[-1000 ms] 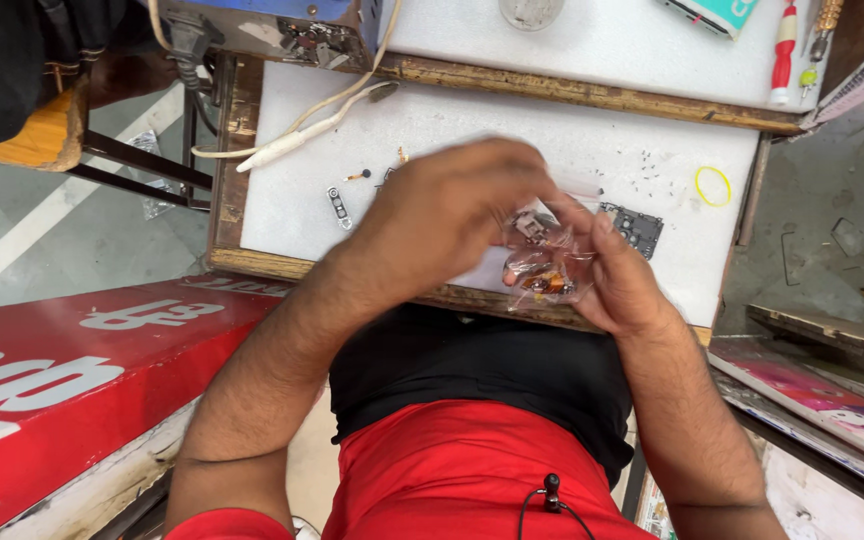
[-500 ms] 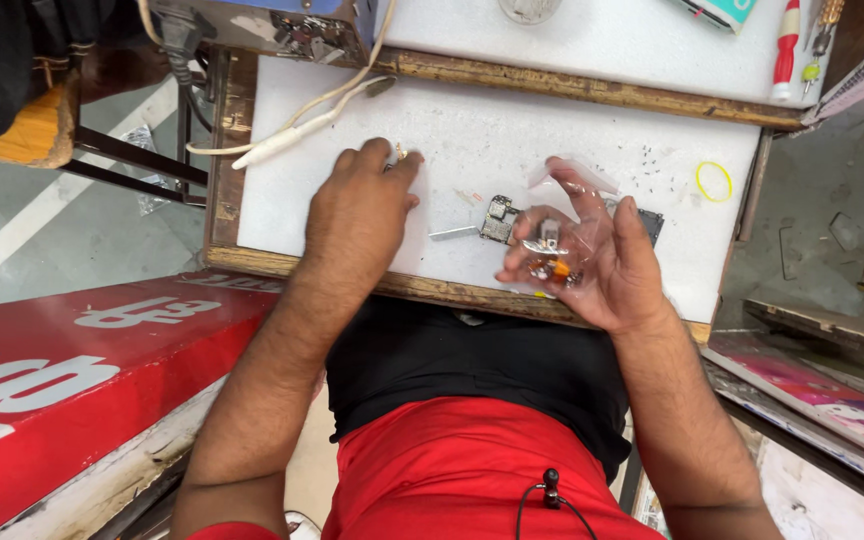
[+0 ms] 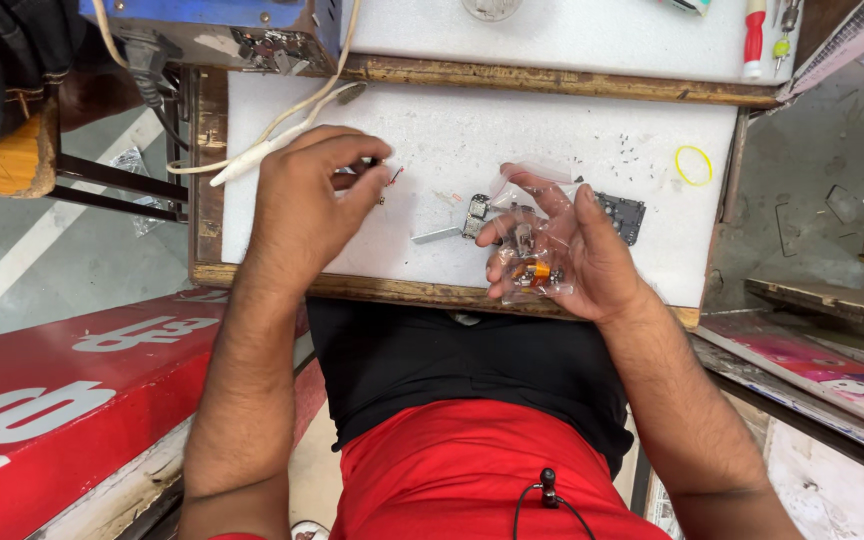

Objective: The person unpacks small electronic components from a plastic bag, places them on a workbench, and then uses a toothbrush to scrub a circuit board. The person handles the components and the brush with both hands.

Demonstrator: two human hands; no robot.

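Observation:
My left hand (image 3: 304,200) hovers over the left part of the white work board (image 3: 452,140), its thumb and forefinger pinched on a tiny dark component with thin wires (image 3: 384,176). My right hand (image 3: 577,250) holds a small clear plastic bag (image 3: 532,255) with small metal and orange parts inside, at the board's front edge. A small circuit board (image 3: 475,214) with a grey metal strip (image 3: 436,236) lies on the white surface between my hands. A darker circuit board (image 3: 622,215) lies just behind my right hand.
A yellow rubber band (image 3: 693,165) and scattered tiny screws (image 3: 632,152) lie at the board's right. A white cable (image 3: 272,135) runs from a blue box (image 3: 222,25) at the back left. A red-handled screwdriver (image 3: 754,35) rests on the rear shelf. A red panel (image 3: 62,380) is at the left.
My left hand left the bag, reached to the board's left side and now lifts a tiny wired component. My right hand kept the bag and shifted slightly down.

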